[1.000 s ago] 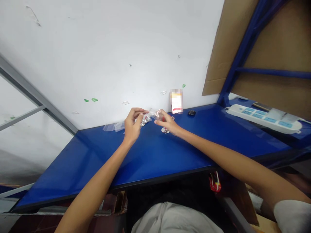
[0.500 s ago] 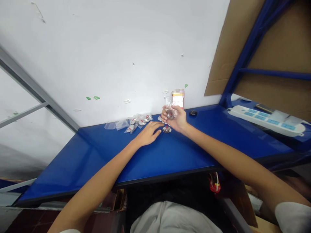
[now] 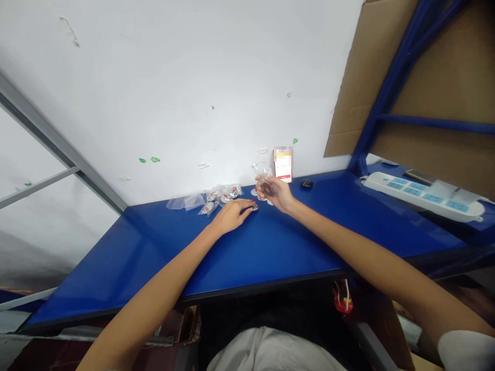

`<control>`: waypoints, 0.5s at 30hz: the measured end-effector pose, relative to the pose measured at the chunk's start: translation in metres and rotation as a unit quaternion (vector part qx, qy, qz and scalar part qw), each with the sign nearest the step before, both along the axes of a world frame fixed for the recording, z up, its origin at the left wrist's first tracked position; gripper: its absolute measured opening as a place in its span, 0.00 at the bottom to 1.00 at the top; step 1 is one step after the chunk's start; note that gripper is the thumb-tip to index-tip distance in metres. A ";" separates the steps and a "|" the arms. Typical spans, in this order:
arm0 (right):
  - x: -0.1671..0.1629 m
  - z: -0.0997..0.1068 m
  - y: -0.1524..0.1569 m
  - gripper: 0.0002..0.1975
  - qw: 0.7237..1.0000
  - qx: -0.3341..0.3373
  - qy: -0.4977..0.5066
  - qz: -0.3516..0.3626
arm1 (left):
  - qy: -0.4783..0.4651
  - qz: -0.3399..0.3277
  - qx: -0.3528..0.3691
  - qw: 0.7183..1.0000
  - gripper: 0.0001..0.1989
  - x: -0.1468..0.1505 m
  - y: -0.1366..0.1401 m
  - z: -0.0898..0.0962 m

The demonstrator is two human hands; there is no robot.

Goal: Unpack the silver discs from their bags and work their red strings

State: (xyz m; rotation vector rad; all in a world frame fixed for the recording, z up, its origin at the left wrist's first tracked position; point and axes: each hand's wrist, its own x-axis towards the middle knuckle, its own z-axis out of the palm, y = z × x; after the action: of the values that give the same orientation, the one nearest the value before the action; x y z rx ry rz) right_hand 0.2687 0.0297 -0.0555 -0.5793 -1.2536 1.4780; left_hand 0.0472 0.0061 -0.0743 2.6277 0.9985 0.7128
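My right hand [image 3: 281, 195] is closed around a clear plastic bag [image 3: 263, 169] with a round, shiny metal piece [image 3: 266, 188] in it. My left hand [image 3: 231, 215] rests low over the blue table, thumb and fingers pinching a small round metal disc [image 3: 254, 207] with a red bit on top. More pale discs [image 3: 254, 192] lie just behind, partly covered by my right hand. Left of these, several bagged metal discs [image 3: 226, 197] with red loops sit in a pile. Flat clear bags [image 3: 176, 203] lie at the pile's left end.
A lit phone [image 3: 283, 172] leans on the white wall behind my right hand. Beside it lies a small black object [image 3: 307, 183]. Farther right are a white power strip [image 3: 423, 196] and a blue metal frame [image 3: 373, 121]. The blue table [image 3: 154, 252] ends at a dark front edge.
My left hand has closed its fingers on the metal disc that lay in front of my right hand. My right hand, still holding the bag, has tilted and shifted slightly left.
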 end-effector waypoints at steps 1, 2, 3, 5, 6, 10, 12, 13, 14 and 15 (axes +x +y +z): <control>0.001 -0.001 0.003 0.17 1.000 0.003 -0.009 -0.009 | -0.024 0.037 0.000 0.999 0.18 -0.003 0.002 0.000; 0.003 -0.001 0.006 0.17 0.999 0.013 -0.023 -0.024 | -0.050 0.075 0.001 0.996 0.17 -0.006 0.004 0.001; 0.007 -0.001 0.009 0.16 0.998 0.030 -0.044 -0.047 | -0.075 0.109 0.005 0.991 0.16 -0.009 0.006 0.002; 0.020 0.001 0.016 0.14 0.982 0.088 -0.122 -0.115 | -0.118 0.155 0.016 0.981 0.13 -0.014 0.008 0.005; 0.028 0.003 0.020 0.13 0.963 0.127 -0.177 -0.159 | -0.134 0.167 0.020 0.977 0.12 -0.016 0.009 0.007; 0.069 0.013 0.035 0.13 0.799 0.229 -0.421 -0.364 | -0.144 0.172 0.037 0.974 0.11 -0.020 0.010 0.009; 0.084 0.017 0.041 0.21 0.737 0.252 -0.485 -0.398 | -0.130 0.162 0.049 0.977 0.11 -0.019 0.009 0.009; 0.089 0.017 0.044 0.25 0.717 0.266 -0.510 -0.393 | -0.123 0.157 0.055 0.978 0.11 -0.018 0.009 0.008; 0.092 0.017 0.047 0.28 0.704 0.279 -0.530 -0.383 | -0.119 0.153 0.058 0.979 0.11 -0.017 0.008 0.008; 0.094 0.016 0.050 0.32 0.693 0.290 -0.546 -0.370 | -0.116 0.150 0.060 0.980 0.11 -0.017 0.007 0.008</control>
State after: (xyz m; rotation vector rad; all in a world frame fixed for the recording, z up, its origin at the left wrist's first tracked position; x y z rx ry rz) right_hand 0.3626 0.0798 -0.0395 -1.3958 -1.9001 -0.1326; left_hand 0.0306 0.0133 -0.0661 2.4401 1.3300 1.1512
